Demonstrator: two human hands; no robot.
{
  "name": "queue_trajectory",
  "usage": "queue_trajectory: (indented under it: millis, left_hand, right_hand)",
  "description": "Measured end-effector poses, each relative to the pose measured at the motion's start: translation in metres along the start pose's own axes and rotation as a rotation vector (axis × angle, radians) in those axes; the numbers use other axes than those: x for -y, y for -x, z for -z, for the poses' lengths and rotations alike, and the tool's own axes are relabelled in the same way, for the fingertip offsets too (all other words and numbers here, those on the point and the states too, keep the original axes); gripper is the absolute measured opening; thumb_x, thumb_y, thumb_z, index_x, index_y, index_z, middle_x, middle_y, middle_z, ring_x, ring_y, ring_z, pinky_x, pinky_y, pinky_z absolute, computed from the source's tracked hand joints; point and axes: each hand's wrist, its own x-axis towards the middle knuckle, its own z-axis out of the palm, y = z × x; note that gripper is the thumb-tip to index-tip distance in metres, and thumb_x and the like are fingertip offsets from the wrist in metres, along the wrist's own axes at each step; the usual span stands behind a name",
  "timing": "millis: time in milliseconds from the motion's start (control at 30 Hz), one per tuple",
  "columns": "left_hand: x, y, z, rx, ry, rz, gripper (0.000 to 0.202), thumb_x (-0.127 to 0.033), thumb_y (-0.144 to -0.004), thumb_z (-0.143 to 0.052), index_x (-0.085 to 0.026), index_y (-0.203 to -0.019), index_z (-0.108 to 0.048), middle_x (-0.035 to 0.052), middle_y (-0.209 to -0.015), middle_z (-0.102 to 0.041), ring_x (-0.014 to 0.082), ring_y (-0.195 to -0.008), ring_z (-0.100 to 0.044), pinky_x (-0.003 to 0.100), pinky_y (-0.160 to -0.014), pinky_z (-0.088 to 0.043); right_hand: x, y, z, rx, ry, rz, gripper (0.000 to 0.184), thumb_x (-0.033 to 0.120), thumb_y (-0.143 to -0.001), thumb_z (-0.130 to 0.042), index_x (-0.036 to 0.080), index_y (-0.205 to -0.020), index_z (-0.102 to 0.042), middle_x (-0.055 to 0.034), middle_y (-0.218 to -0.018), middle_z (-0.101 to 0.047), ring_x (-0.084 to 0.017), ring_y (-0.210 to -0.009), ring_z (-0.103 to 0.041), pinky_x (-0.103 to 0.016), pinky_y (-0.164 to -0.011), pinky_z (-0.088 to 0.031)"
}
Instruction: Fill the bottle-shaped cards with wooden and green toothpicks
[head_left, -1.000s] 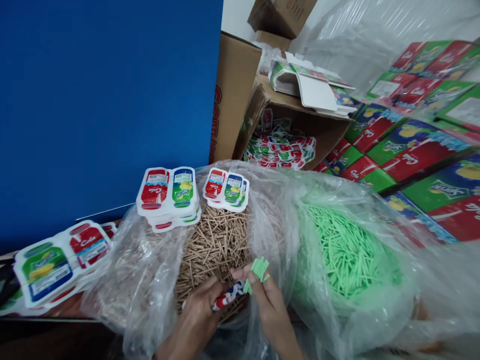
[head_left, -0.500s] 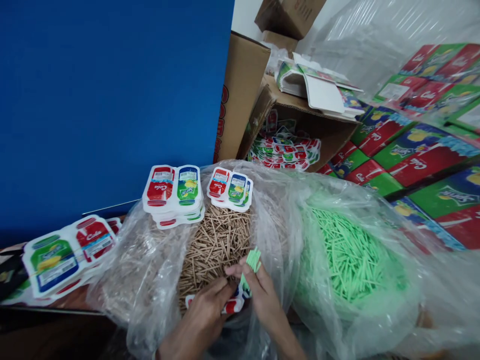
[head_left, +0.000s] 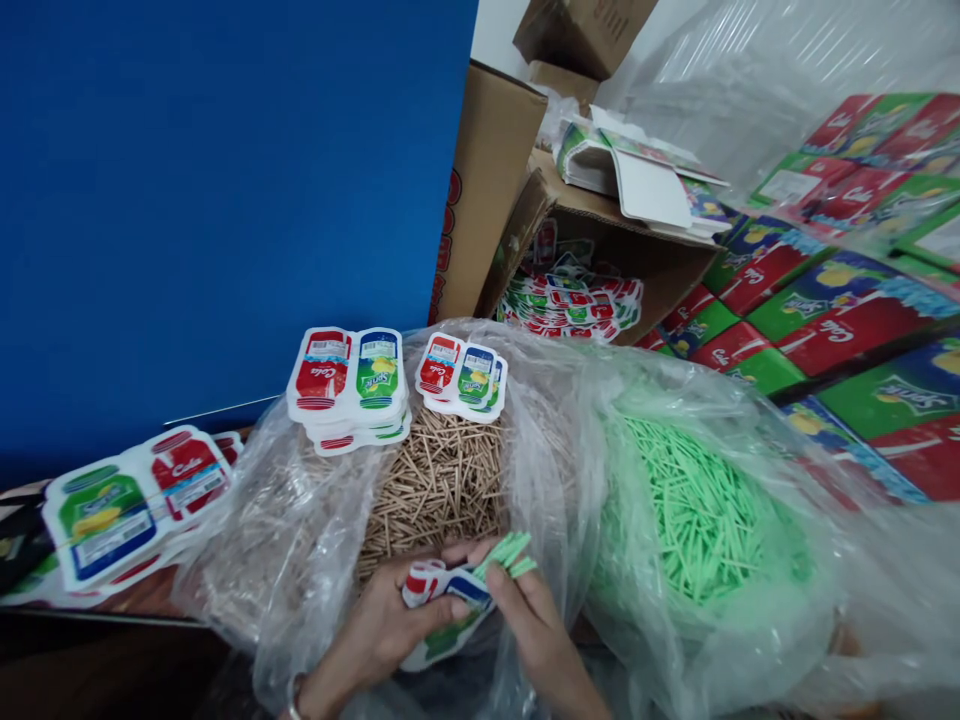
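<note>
My left hand [head_left: 394, 620] is closed on a Cola-and-Sprite printed packet [head_left: 446, 645], thumb across its front, and the packet looks bent. Beside it, my right hand [head_left: 529, 620] pinches a small bunch of light green sticks [head_left: 506, 555] against the packet's upper right edge. Whether the stick ends are inside the packet is hidden by the fingers. Both hands are over the near edge of an open plastic bag full of brown sticks [head_left: 442, 480]. To the right, a second clear bag holds loose green sticks [head_left: 705, 510].
Stacked printed packets [head_left: 349, 385] and a smaller pile [head_left: 461, 380] lie on the brown sticks' far side. More packets [head_left: 135, 510] sit at left. Behind are a blue panel [head_left: 225, 200], an open carton [head_left: 637, 215] of packets, and printed boxes [head_left: 825, 300] at right.
My left hand has picked up the packet from the near edge of the brown sticks and tilted it. My right hand has lowered and tipped the green sticks toward the right.
</note>
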Motion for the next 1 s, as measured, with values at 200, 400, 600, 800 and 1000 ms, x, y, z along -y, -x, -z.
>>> queue_trajectory:
  millis: [200, 400, 600, 800, 1000]
  left_hand:
    - [-0.01, 0.003, 0.013, 0.085, -0.244, -0.171, 0.013, -0.026, -0.074, -0.07, -0.018, -0.083, -0.071, 0.0025, -0.087, -0.072, 0.0203, -0.084, -0.064, 0.025, -0.077, -0.046]
    - [-0.013, 0.002, 0.016, 0.085, -0.275, -0.258, 0.009, -0.025, -0.075, -0.07, -0.017, -0.08, -0.071, 0.0014, -0.08, -0.071, 0.0177, -0.079, -0.064, 0.022, -0.073, -0.044]
    - [-0.019, 0.005, 0.021, -0.009, -0.068, -0.178, 0.023, -0.036, -0.065, -0.077, -0.015, -0.074, -0.071, 0.0006, -0.07, -0.067, 0.0159, -0.066, -0.058, 0.022, -0.06, -0.044]
    - [-0.027, 0.009, 0.035, -0.102, 0.168, -0.178, 0.047, -0.048, -0.055, -0.079, -0.018, -0.09, -0.07, 0.001, -0.08, -0.069, 0.0181, -0.073, -0.061, 0.023, -0.064, -0.048]
    - [-0.041, 0.008, 0.06, -0.211, 0.239, -0.146, 0.032, -0.038, -0.068, -0.075, -0.02, -0.094, -0.071, 0.0015, -0.085, -0.074, 0.0181, -0.074, -0.066, 0.027, -0.074, -0.052]
  right_hand:
    - [0.016, 0.016, 0.003, 0.062, 0.183, 0.377, 0.047, 0.043, -0.094, -0.036, 0.035, -0.139, -0.025, -0.0077, -0.132, -0.051, -0.022, -0.111, -0.057, -0.041, -0.092, -0.048]
    - [0.02, 0.018, 0.015, 0.169, 0.738, 0.563, 0.039, 0.014, -0.09, -0.044, 0.032, -0.125, -0.052, -0.0033, -0.123, -0.06, -0.019, -0.114, -0.055, -0.031, -0.097, -0.045]
    - [0.004, 0.016, 0.013, 0.007, 0.439, 0.391, 0.049, 0.029, -0.085, -0.056, 0.026, -0.132, -0.044, -0.0093, -0.124, -0.059, -0.022, -0.104, -0.062, -0.032, -0.087, -0.051]
    - [0.001, -0.002, -0.018, 0.059, 0.364, 0.155, 0.022, 0.031, -0.077, -0.064, 0.019, -0.095, -0.069, -0.0058, -0.087, -0.073, -0.022, -0.079, -0.067, -0.029, -0.073, -0.054]
    - [0.008, -0.031, -0.036, -0.129, 0.114, 0.063, 0.035, 0.044, -0.072, -0.067, 0.017, -0.095, -0.066, -0.0069, -0.087, -0.073, -0.024, -0.081, -0.067, -0.034, -0.073, -0.054]
